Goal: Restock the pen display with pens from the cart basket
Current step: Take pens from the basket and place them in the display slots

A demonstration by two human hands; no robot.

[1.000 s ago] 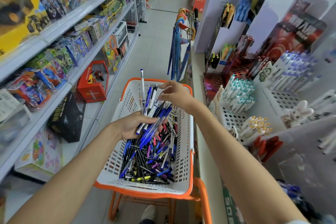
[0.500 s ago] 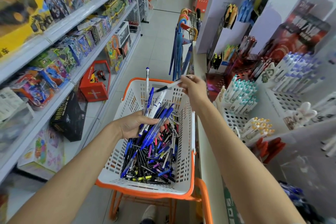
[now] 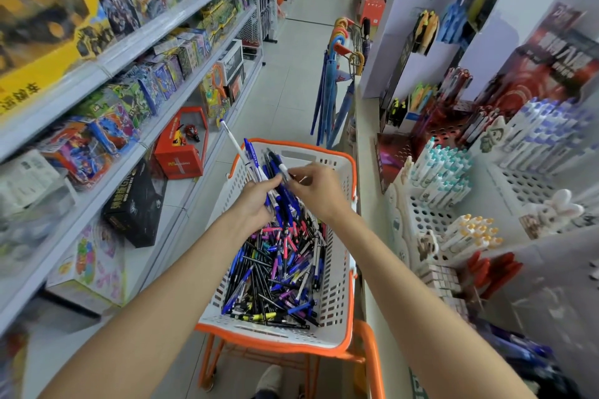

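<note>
Head view, store aisle. The left hand (image 3: 256, 201) is gripping a bundle of pens (image 3: 263, 173) above the far half of the basket (image 3: 340, 301), with its fingers curling round the barrels. The pens in the bundle are fanning upward and away from the person. A white pen (image 3: 231, 139) is projecting farthest, and a blue pen (image 3: 251, 155) is lying just beside it.

The right hand (image 3: 316, 191) is meeting the left at the bundle, so the two hands are working together over the basket. Its thumb and forefinger are pinching the upper end of a dark pen (image 3: 281, 168) in the bundle. Motion blur is softening the fingertips, so this pinch is probably, not certainly, a firm one.

The basket, white with an orange rim, is sitting on an orange cart frame (image 3: 369, 353). Loose pens (image 3: 278, 272) in black, blue, pink and purple are lying heaped across its floor.

The pen display (image 3: 421, 214) is standing on the counter to the right of the basket, near it but not touching. Its perforated white racks are holding rows of teal-capped pens (image 3: 444, 168), yellow-capped pens (image 3: 470, 233) and blue-capped pens (image 3: 544, 126).

Toy shelves (image 3: 97, 68) are lining the left side of the aisle. Folded umbrellas (image 3: 330, 91) are hanging beyond the basket.
</note>
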